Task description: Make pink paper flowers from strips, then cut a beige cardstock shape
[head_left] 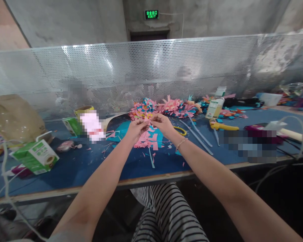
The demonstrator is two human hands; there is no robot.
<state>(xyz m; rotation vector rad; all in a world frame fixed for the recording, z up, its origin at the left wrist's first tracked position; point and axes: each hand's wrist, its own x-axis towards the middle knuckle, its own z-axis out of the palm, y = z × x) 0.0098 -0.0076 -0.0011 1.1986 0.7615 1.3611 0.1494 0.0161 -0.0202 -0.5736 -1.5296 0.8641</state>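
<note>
Both hands meet over the middle of the table, pinching a small pink strip (147, 120) between them. My left hand (137, 129) has its thumb and fingertips pressed on the strip's left side. Across from it, my right hand (164, 123) pinches the other side; a thin bracelet circles that wrist. Below the fingers lies a loose pile of pink pieces (144, 138) on a bright blue sheet (125, 129). Just behind rises a heap of pink, blue and orange cut pieces (171, 106). Yellow-handled scissors (181, 131) lie partly hidden behind my right wrist.
A green and white drink carton (37, 155) and a large plastic bag (17, 116) stand at left, near a propped phone (92, 125). To the right are pale strips (200, 136), a bottle (214, 107) and a yellow-handled tool (224, 126). A perforated metal screen (103, 74) runs along the back.
</note>
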